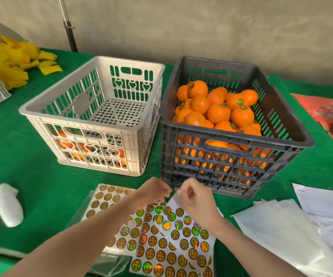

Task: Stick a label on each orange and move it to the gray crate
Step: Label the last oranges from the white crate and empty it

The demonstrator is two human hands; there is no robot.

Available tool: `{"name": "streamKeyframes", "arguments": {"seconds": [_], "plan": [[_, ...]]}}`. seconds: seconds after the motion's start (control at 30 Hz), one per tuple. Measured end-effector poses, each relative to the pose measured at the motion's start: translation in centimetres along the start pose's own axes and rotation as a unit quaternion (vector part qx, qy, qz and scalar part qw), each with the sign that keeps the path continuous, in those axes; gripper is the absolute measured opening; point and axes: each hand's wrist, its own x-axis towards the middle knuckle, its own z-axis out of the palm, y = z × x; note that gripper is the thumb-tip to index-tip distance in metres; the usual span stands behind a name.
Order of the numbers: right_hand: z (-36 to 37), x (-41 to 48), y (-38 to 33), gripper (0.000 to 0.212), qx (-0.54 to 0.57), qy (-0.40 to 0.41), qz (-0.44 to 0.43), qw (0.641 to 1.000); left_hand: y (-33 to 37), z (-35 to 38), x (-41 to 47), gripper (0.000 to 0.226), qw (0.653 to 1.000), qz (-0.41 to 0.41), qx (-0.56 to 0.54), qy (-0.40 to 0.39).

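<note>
**Label peel under way, no orange in hand**

Green bench (21,176). Gray crate (281,124) heaped with labelled oranges (219,113). White crate (41,108) just left of it, a few oranges low inside. Label sheets (173,242) lay just in front of the gray crate. Above them, right hand (198,201) grip pinched a small label (176,189). Left hand (151,191) fingers curled beside it, hold unclear. Judged: peel step. Next calls for an orange from the white crate.

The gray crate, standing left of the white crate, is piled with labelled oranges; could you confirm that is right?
Not quite: in the head view the gray crate stands right of the white crate, not left. It is indeed piled with labelled oranges.
</note>
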Motion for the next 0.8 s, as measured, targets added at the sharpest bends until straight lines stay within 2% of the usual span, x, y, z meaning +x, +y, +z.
{"name": "streamKeyframes", "arguments": {"seconds": [0.07,0.1,0.17,0.27,0.3,0.37,0.47,0.53,0.6,0.7,0.8], "plan": [[-1.0,1.0,-2.4,0.015,0.036,0.021,-0.062,0.997,0.2,-1.7,-1.1,0.021,0.990,0.086,0.069,0.084],[-1.5,1.8,-4.0,0.016,0.049,0.033,-0.103,0.993,0.4,-3.0,-1.9,0.017,0.981,0.136,0.061,0.126],[-2.2,3.7,-7.2,0.018,0.063,0.065,-0.175,0.980,1.2,-6.1,-3.6,0.013,0.958,0.217,0.009,0.186],[-2.4,7.6,-11.5,0.010,0.060,0.098,-0.249,0.962,2.6,-11.8,-5.7,0.015,0.925,0.271,-0.087,0.251],[-2.2,9.1,-12.7,0.007,0.053,0.099,-0.272,0.956,3.0,-13.8,-6.1,0.016,0.914,0.281,-0.113,0.271],[-1.5,12.6,-14.6,0.014,0.023,0.072,-0.298,0.952,3.3,-18.0,-6.1,0.017,0.898,0.275,-0.156,0.306],[0.2,18.1,-16.6,0.039,-0.078,-0.077,-0.242,0.964,2.8,-23.8,-4.6,0.015,0.911,0.200,-0.125,0.340],[1.5,21.5,-16.5,0.060,-0.151,-0.177,-0.171,0.957,2.2,-26.4,-2.7,0.009,0.942,0.140,0.002,0.305],[2.7,23.9,-15.6,0.074,-0.194,-0.216,-0.122,0.949,1.9,-27.6,-0.7,0.016,0.960,0.103,0.153,0.210],[3.9,25.6,-13.8,0.074,-0.198,-0.228,-0.099,0.948,1.8,-27.6,3.3,0.034,0.960,0.071,0.268,0.027],[4.1,26.2,-12.5,0.074,-0.175,-0.201,-0.111,0.957,2.0,-25.9,8.2,0.043,0.946,-0.013,0.295,-0.136]]}}
